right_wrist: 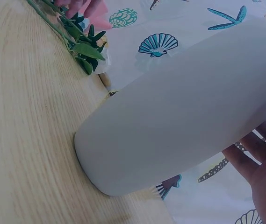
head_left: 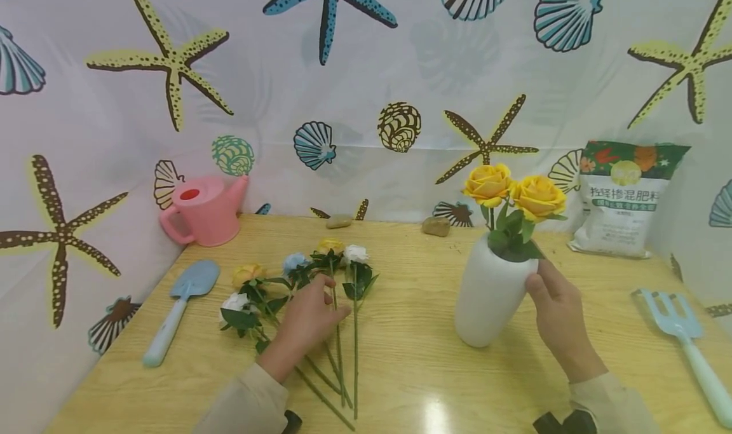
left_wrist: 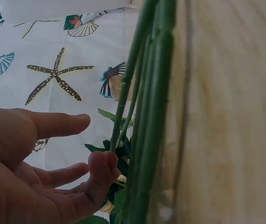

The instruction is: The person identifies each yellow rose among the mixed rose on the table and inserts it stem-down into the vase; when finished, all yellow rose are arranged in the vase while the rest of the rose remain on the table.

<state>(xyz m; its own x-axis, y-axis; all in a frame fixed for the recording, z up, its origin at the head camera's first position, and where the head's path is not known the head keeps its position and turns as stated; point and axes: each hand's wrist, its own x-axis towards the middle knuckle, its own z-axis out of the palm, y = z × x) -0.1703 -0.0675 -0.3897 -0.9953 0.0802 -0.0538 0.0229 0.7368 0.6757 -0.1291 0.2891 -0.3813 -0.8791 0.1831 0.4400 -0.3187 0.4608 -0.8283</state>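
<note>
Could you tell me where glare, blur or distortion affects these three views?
Head view: a glare spot on the table near the bottom edge, edges slightly bowed. Left wrist view: stems close and soft. Right wrist view: vase evenly lit, slightly soft.

Pink watering can [head_left: 203, 215], trowel [head_left: 180, 307], fertiliser bag [head_left: 623, 199]
</note>
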